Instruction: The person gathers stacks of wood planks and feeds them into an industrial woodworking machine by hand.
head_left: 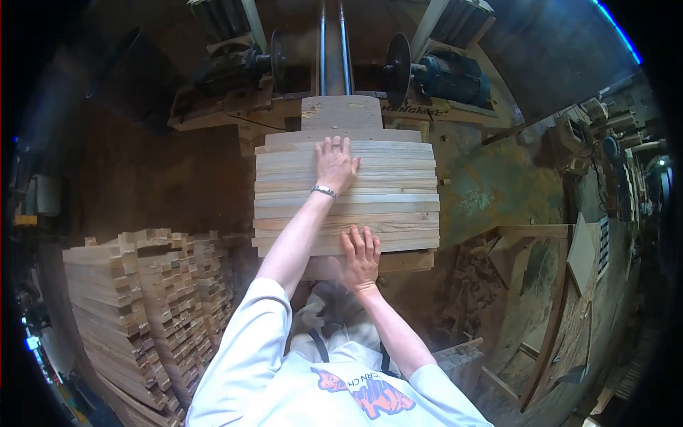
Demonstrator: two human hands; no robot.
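Observation:
A row of pale wooden strips (398, 186) lies side by side in front of me, on a wooden carriage whose far block (341, 114) shows beyond them. My left hand (336, 165), with a metal bracelet at the wrist, rests on the far strips, its fingers stretched toward the far edge. On the nearest strips lies my right hand (361, 262), fingers spread and palm by the near edge. Neither hand is wrapped round a strip. Under the near edge, a wooden board (409, 262) shows in part.
Beyond the strips, two circular saw blades (277, 60) (398, 65) stand left and right, each beside a motor (452, 77). Twin metal rails (346, 50) run between them. Tall stacks of cut strips (121, 306) stand at left. A wooden frame (562, 313) with scraps is at right.

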